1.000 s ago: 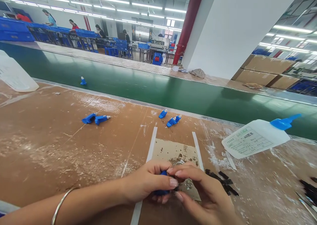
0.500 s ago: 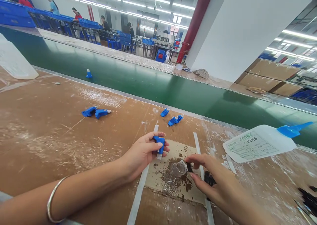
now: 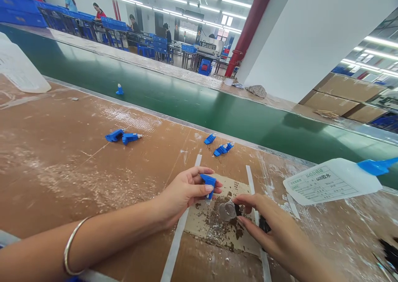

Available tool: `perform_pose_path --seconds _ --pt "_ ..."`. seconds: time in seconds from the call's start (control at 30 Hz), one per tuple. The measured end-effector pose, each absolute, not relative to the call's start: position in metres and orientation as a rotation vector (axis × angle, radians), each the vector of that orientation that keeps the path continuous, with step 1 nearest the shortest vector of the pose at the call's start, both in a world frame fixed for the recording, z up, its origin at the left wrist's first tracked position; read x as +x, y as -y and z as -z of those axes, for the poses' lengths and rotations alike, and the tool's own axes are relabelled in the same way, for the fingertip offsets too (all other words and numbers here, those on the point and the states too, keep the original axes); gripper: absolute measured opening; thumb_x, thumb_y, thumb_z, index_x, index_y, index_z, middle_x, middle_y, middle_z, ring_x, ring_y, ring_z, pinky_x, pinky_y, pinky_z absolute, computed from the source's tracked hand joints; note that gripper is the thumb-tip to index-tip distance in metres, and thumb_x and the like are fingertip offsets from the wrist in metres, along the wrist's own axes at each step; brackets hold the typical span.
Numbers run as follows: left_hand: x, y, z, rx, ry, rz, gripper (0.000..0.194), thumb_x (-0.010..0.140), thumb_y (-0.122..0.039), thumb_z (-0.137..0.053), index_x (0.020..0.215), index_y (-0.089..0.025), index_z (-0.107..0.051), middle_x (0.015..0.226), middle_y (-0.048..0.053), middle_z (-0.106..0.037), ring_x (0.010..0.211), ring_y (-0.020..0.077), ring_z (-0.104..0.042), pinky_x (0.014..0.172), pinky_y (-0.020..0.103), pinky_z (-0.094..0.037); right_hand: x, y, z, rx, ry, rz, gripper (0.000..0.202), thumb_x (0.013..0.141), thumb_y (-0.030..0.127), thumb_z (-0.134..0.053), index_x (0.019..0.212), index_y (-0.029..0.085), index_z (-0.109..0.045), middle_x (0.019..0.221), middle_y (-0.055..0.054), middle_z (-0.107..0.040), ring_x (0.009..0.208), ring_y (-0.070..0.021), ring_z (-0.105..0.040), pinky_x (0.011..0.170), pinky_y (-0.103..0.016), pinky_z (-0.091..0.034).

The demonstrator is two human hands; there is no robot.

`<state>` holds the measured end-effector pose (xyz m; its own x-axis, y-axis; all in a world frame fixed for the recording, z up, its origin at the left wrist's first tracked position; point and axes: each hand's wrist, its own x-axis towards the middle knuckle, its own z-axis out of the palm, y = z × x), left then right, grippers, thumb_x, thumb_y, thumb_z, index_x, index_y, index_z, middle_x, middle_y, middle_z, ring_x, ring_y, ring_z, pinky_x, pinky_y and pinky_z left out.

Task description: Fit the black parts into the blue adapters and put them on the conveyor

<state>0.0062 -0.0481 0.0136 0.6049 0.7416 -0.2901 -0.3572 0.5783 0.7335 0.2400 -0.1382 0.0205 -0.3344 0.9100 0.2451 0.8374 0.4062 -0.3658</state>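
Observation:
My left hand (image 3: 186, 191) holds a small blue part (image 3: 210, 183) with a clear tip pointing down, pinched between thumb and fingers. Right of it, my right hand (image 3: 264, 220) pinches a small black piece (image 3: 237, 210) at the rim of a small clear cup (image 3: 226, 211). The cup stands on a stained piece of cardboard (image 3: 224, 242), held between two strips of pale tape. Other blue parts lie beyond my hands, a pair (image 3: 130, 138) on the left and several (image 3: 219, 150) near the belt. More black pieces (image 3: 264, 224) are partly hidden behind my right hand.
A white bottle with a blue nozzle (image 3: 334, 181) lies at the right, and another white bottle (image 3: 20, 64) at the far left. A green belt (image 3: 174, 102) crosses behind the table, carrying one blue part (image 3: 120, 90). People work at benches in the background.
The blue part in my left hand has turned and come slightly closer to the cup. My right hand keeps its pinch at the cup rim. The view has shifted a little.

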Motion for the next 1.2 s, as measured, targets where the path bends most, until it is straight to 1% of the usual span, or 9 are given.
perform_pose_path --seconds 0.17,0.33,0.43,0.5,0.6,0.77,0.9,1.03,1.2 --pt "0.006 0.05 -0.013 0.781 -0.643 -0.691 0.042 0.065 -0.019 -0.084 0.102 -0.013 -0.064 0.1 0.009 -0.076 0.086 0.0134 -0.063 0.084 0.028 -0.044 0.238 0.138 -0.021 -1.463 2.293 -0.227 0.025 0.096 0.025 -0.055 0.12 0.029 -0.059 0.092 -0.003 -0.07 0.083 -0.0176 -0.069 0.07 -0.03 -0.057" --pt "0.006 0.051 -0.014 0.803 -0.648 -0.667 0.043 0.063 -0.022 -0.085 0.1 -0.014 -0.065 0.1 0.008 -0.076 0.087 0.0148 -0.062 0.082 0.03 -0.043 0.237 0.137 -0.02 -1.454 2.244 -0.258 0.025 0.095 0.025 -0.056 0.119 0.029 -0.061 0.092 -0.003 -0.071 0.082 -0.0182 -0.07 0.07 -0.03 -0.057" --pt "0.007 0.052 -0.013 0.804 -0.651 -0.657 0.044 0.063 -0.023 -0.087 0.1 -0.014 -0.064 0.102 0.009 -0.075 0.088 0.0151 -0.063 0.083 0.03 -0.044 0.236 0.139 -0.022 -1.467 2.13 -0.336 0.026 0.093 0.025 -0.06 0.119 0.031 -0.062 0.096 -0.002 -0.073 0.084 -0.0169 -0.07 0.073 -0.029 -0.058" --pt "0.007 0.055 -0.013 0.787 -0.631 -0.642 0.045 0.062 -0.022 -0.088 0.099 -0.014 -0.064 0.102 0.009 -0.075 0.089 0.0159 -0.064 0.085 0.03 -0.045 0.233 0.142 -0.025 -1.435 1.966 -0.444 0.024 0.091 0.028 -0.065 0.114 0.032 -0.063 0.1 -0.002 -0.075 0.083 -0.0159 -0.07 0.074 -0.027 -0.058" --pt "0.009 0.064 -0.014 0.769 -0.592 -0.608 0.044 0.062 -0.021 -0.09 0.098 -0.014 -0.064 0.098 0.008 -0.074 0.088 0.0153 -0.065 0.084 0.03 -0.046 0.222 0.149 -0.03 -1.315 1.607 -0.677 0.016 0.088 0.035 -0.072 0.101 0.031 -0.063 0.099 -0.003 -0.076 0.078 -0.0155 -0.067 0.073 -0.028 -0.059" --pt "0.008 0.079 -0.015 0.659 -0.501 -0.531 0.051 0.063 -0.015 -0.09 0.105 -0.014 -0.062 0.101 0.005 -0.07 0.086 0.0137 -0.067 0.079 0.028 -0.051 0.199 0.154 -0.033 -1.244 1.182 -0.942 0.026 0.077 0.044 -0.083 0.085 0.028 -0.064 0.092 -0.001 -0.077 0.077 -0.0147 -0.064 0.076 -0.028 -0.057" --pt "0.008 0.081 -0.014 0.629 -0.444 -0.526 0.053 0.064 -0.013 -0.089 0.109 -0.014 -0.06 0.103 0.004 -0.069 0.083 0.0129 -0.069 0.078 0.028 -0.054 0.193 0.152 -0.03 -1.22 1.133 -1.024 0.027 0.074 0.045 -0.085 0.079 0.028 -0.065 0.09 0.0 -0.077 0.081 -0.0145 -0.065 0.08 -0.028 -0.055" --pt "0.009 0.081 -0.012 0.629 -0.431 -0.519 0.051 0.065 -0.012 -0.088 0.108 -0.015 -0.06 0.099 0.003 -0.07 0.081 0.0116 -0.069 0.075 0.026 -0.055 0.194 0.151 -0.026 -1.19 1.154 -1.035 0.023 0.075 0.039 -0.085 0.081 0.028 -0.065 0.091 0.001 -0.076 0.081 -0.0141 -0.066 0.084 -0.029 -0.056" --pt "0.01 0.082 -0.013 0.613 -0.424 -0.522 0.051 0.064 -0.012 -0.089 0.107 -0.014 -0.06 0.097 0.003 -0.071 0.081 0.0122 -0.07 0.073 0.025 -0.057 0.195 0.151 -0.024 -1.177 1.226 -0.979 0.02 0.077 0.036 -0.084 0.082 0.028 -0.066 0.091 0.0 -0.077 0.083 -0.0145 -0.068 0.084 -0.029 -0.058"
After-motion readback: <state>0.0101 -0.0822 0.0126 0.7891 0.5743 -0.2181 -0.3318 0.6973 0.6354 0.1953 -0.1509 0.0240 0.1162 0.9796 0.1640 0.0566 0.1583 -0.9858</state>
